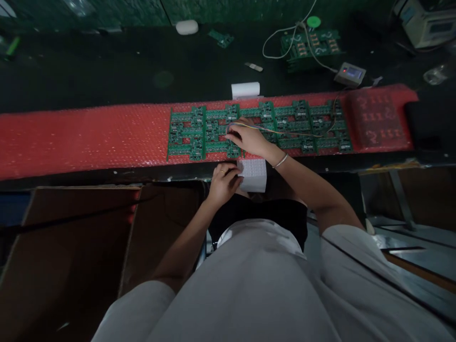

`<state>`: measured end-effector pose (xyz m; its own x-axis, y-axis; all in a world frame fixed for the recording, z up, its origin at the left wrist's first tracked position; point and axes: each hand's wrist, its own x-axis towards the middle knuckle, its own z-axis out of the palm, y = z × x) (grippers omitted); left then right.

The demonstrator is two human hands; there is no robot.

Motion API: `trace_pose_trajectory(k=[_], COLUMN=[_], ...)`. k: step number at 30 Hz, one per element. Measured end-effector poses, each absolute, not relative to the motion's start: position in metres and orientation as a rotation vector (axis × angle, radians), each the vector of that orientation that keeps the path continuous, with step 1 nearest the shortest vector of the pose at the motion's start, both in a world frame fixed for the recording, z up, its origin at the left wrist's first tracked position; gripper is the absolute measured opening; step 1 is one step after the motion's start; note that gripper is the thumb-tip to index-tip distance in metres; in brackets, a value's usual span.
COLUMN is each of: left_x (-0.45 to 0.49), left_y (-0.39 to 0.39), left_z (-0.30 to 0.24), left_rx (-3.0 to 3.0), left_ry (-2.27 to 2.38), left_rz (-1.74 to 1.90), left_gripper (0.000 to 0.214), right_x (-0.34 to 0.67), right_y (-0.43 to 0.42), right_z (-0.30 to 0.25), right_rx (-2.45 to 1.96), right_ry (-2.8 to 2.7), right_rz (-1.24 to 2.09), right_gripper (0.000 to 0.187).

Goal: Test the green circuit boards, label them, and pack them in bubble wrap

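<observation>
Green circuit boards (292, 126) lie side by side in panels on red bubble wrap (89, 137). My right hand (251, 140) is over the middle panels, its fingers closed on the end of a thin bundle of coloured wires (274, 131). The tip of the wires is hidden by the fingers. A white sheet of small labels (253, 173) hangs over the table's front edge. At its left side my left hand (224, 183) is closed, thumb and fingers pinching the sheet's edge.
A small meter box (350, 74) with a lit screen joins a white cable (276, 35). Stacked boards (309, 45) stand behind. A white paper roll (245, 90) lies at the wrap's far edge. Cardboard boxes (78, 237) stand below on the left.
</observation>
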<state>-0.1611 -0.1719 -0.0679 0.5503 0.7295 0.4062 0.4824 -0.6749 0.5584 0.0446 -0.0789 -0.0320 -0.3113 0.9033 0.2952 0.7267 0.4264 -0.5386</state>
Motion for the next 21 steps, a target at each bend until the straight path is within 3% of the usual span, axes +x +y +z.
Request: trace_pose_trajectory(k=[21], left_x=[-0.154], left_y=[-0.185], left_z=[-0.062], left_rx=[2.305], left_ry=[1.131], left_rz=[0.917], left_gripper=[0.014], right_x=[0.043], right_y=[-0.08], right_z=[-0.032], right_rx=[-1.375], right_ry=[-2.118], right_rz=[0.401], right_gripper=[0.017])
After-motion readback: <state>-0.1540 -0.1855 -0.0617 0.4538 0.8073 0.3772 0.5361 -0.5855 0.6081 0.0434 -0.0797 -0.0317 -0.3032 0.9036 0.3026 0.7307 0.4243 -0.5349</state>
